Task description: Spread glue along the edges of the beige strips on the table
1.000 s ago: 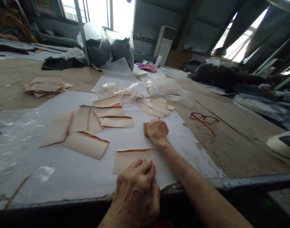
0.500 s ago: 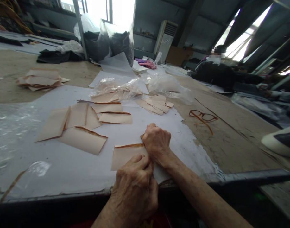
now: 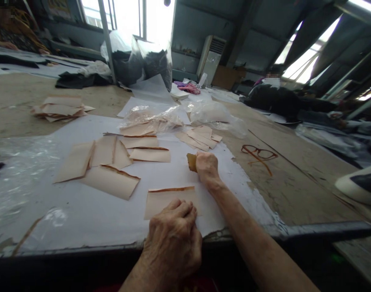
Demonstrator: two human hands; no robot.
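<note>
Left hand [image 3: 173, 233] flat, pinning tan sheet [image 3: 170, 199] on worktop [image 3: 91, 223]; right hand [image 3: 206, 165] gripping small yellowish block [image 3: 191, 162] just beyond it.

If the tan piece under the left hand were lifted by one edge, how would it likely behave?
The tan piece would probably flop: it looks thin and lies flat. Likely light; the left hand presses it onto the white sheet. Its orange-coated edge may be tacky, though I can't confirm that.
</note>
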